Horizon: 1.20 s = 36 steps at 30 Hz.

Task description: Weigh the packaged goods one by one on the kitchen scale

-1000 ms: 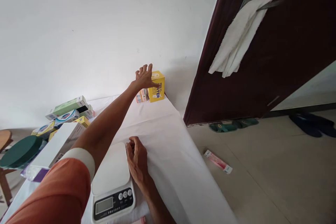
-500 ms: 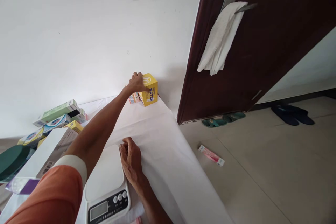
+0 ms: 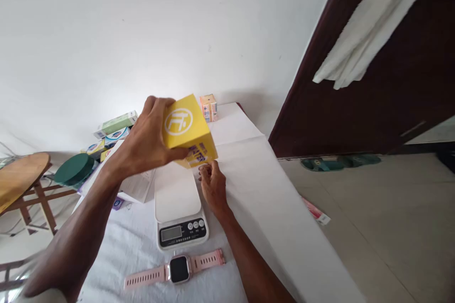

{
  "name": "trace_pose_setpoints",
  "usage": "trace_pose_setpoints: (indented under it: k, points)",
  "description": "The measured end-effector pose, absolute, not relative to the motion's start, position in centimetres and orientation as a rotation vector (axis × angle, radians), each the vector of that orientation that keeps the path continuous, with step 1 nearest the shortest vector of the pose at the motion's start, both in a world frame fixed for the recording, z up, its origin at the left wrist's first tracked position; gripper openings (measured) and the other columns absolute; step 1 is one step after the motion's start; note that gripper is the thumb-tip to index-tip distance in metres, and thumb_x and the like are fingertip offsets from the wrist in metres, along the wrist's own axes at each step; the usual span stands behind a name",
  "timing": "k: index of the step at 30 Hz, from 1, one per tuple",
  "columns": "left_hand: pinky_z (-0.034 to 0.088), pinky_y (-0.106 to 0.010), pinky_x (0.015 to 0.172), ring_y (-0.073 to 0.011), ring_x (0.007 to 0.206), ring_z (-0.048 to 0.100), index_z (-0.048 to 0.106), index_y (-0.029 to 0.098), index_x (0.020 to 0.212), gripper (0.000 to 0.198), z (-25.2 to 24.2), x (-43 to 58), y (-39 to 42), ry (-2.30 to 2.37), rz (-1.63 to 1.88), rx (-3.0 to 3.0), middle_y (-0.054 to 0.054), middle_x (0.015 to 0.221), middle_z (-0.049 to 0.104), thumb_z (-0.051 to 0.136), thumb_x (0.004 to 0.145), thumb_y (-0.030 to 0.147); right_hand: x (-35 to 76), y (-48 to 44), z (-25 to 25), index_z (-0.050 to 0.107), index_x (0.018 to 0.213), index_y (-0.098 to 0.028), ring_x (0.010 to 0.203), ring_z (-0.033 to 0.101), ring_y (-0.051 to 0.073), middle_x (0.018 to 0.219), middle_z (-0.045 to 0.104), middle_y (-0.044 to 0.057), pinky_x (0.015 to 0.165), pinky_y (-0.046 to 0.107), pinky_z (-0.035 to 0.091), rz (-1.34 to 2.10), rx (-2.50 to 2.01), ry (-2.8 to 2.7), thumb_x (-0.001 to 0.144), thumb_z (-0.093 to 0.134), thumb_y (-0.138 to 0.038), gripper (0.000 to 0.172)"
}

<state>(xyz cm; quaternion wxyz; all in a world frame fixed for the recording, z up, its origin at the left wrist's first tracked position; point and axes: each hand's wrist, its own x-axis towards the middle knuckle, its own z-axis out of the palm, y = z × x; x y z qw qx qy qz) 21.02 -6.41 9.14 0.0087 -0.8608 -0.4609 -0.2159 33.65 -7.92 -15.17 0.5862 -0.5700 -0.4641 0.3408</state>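
Head view. Yellow box (image 3: 188, 125): tilted, raised above the far end of the scale (image 3: 177, 196), gripped by the left hand (image 3: 151, 137), fingers spread wide, thumb across the front; the wide span presumably suits its bulk. Marks: ringed white emblem on top; dark lettering, seemingly "WATE", partly thumb-covered. Right hand (image 3: 213, 187): loosely curled, nothing visibly held, just right of the scale, perhaps to leave the pan free; contact with the box cannot be told. Scale: between the forearms, button labels too small to read. Watch (image 3: 179, 269): between the forearms, strap spread. Small box (image 3: 209, 108): beyond both hands, print illegible.
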Motion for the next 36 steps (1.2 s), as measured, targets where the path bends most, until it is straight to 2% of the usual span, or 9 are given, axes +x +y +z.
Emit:
trace_pose_setpoints:
  k: [6, 12, 15, 18, 21, 27, 31, 36]
  points:
    - [0.051, -0.046, 0.097, -0.0293, 0.114, 0.054, 0.042, 0.023, 0.132, 0.081, 6.6, 15.2, -11.6, -1.637, -0.421, -2.775, -0.007, 0.124, 0.050, 0.083, 0.066, 0.043, 33.6, -7.9, -15.1, 0.055, 0.114, -0.017, 0.073, 0.067, 0.020, 0.087, 0.069, 0.005, 0.072, 0.035, 0.055, 0.861, -1.351, -1.053, 0.090, 0.044, -0.042, 0.036]
    - [0.051, -0.052, 0.098, -0.0311, 0.113, 0.054, 0.044, 0.023, 0.132, 0.080, 5.4, 14.1, -11.5, -1.745, -0.345, -2.809, -0.008, 0.124, 0.049, 0.084, 0.065, 0.044, 33.4, -7.9, -14.9, 0.059, 0.110, -0.018, 0.077, 0.068, 0.022, 0.089, 0.069, 0.006, 0.073, 0.036, 0.056, 0.884, -1.379, -1.079, 0.084, 0.051, -0.045, 0.037]
    - [0.051, -0.054, 0.100, -0.0325, 0.117, 0.053, 0.040, 0.025, 0.140, 0.085, 5.4, 14.3, -11.3, -1.686, -0.316, -2.889, -0.010, 0.128, 0.047, 0.082, 0.068, 0.042, 33.4, -8.0, -14.8, 0.060, 0.110, -0.018, 0.075, 0.068, 0.022, 0.088, 0.069, 0.006, 0.072, 0.036, 0.056, 0.890, -1.379, -1.098, 0.083, 0.052, -0.046, 0.039]
    - [0.044, -0.056, 0.111, -0.0358, 0.133, 0.044, 0.025, 0.029, 0.153, 0.100, 5.1, 13.9, -11.4, -1.588, -0.385, -2.960, -0.012, 0.142, 0.039, 0.082, 0.071, 0.043, 33.5, -8.1, -14.8, 0.060, 0.109, -0.018, 0.075, 0.067, 0.022, 0.088, 0.069, 0.007, 0.072, 0.036, 0.056, 0.884, -1.383, -1.109, 0.083, 0.052, -0.047, 0.040]
    - [0.037, -0.061, 0.116, -0.0400, 0.142, 0.034, 0.017, 0.032, 0.158, 0.116, 4.4, 12.8, -11.8, -1.565, -0.587, -2.897, -0.013, 0.153, 0.031, 0.086, 0.067, 0.053, 33.5, -8.0, -14.9, 0.061, 0.109, -0.018, 0.076, 0.068, 0.022, 0.088, 0.069, 0.006, 0.074, 0.037, 0.056, 0.877, -1.384, -1.126, 0.083, 0.051, -0.046, 0.039]
    - [0.039, -0.064, 0.113, -0.0425, 0.140, 0.038, 0.011, 0.034, 0.159, 0.125, 1.9, 10.9, -12.7, -1.656, -0.902, -2.910, -0.016, 0.159, 0.027, 0.089, 0.064, 0.055, 33.4, -8.0, -15.1, 0.062, 0.108, -0.018, 0.078, 0.068, 0.023, 0.090, 0.070, 0.007, 0.076, 0.038, 0.056, 0.867, -1.399, -1.148, 0.083, 0.053, -0.047, 0.039]
    - [0.042, -0.059, 0.112, -0.0391, 0.138, 0.043, 0.019, 0.030, 0.158, 0.114, 0.6, 12.0, -13.0, -1.704, -1.062, -2.847, -0.017, 0.154, 0.038, 0.088, 0.068, 0.047, 33.4, -8.3, -15.0, 0.062, 0.107, -0.018, 0.080, 0.068, 0.023, 0.092, 0.071, 0.008, 0.076, 0.037, 0.055, 0.855, -1.402, -1.174, 0.083, 0.053, -0.047, 0.038]
    - [0.049, -0.050, 0.105, -0.0346, 0.129, 0.052, 0.040, 0.025, 0.145, 0.099, 0.6, 12.9, -14.7, -1.720, -1.329, -2.722, -0.014, 0.145, 0.051, 0.091, 0.062, 0.039, 33.4, -8.6, -14.8, 0.064, 0.106, -0.020, 0.085, 0.068, 0.023, 0.099, 0.073, 0.009, 0.078, 0.036, 0.054, 0.814, -1.421, -1.225, 0.083, 0.055, -0.044, 0.035]
